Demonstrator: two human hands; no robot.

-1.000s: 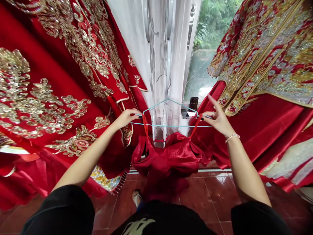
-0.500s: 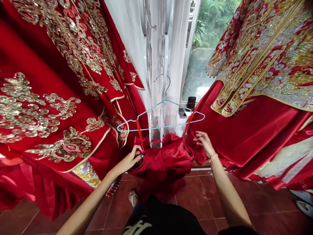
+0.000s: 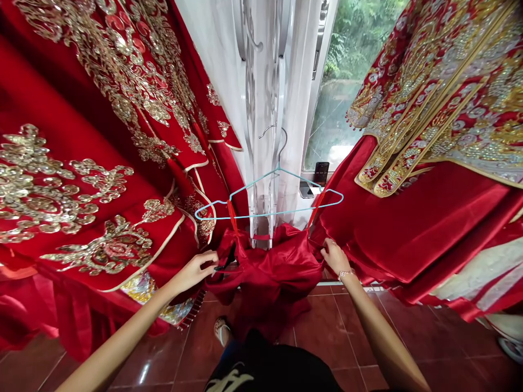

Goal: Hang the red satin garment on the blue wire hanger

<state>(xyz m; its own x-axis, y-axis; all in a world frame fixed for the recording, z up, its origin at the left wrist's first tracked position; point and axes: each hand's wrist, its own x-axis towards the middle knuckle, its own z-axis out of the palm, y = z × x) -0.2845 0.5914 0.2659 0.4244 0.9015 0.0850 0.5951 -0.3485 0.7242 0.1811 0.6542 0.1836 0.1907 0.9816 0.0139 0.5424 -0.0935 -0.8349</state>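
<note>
A plain red satin dress hangs by two thin straps from a light blue wire hanger, whose metal hook catches on a white upright stand in front of the window. My left hand pinches the left edge of the dress fabric, fingers closed. On the right side of the dress, my right hand grips the fabric with curled fingers; a bracelet sits on that wrist.
Embroidered red and gold gowns hang close on the left and on the right. A phone stands on the window sill. The floor is glossy dark red tile. My sandalled foot shows below the dress.
Both hands dropped from the hanger's ends to the sides of the red dress and closed on the fabric. The hanger now hangs freely from the stand.
</note>
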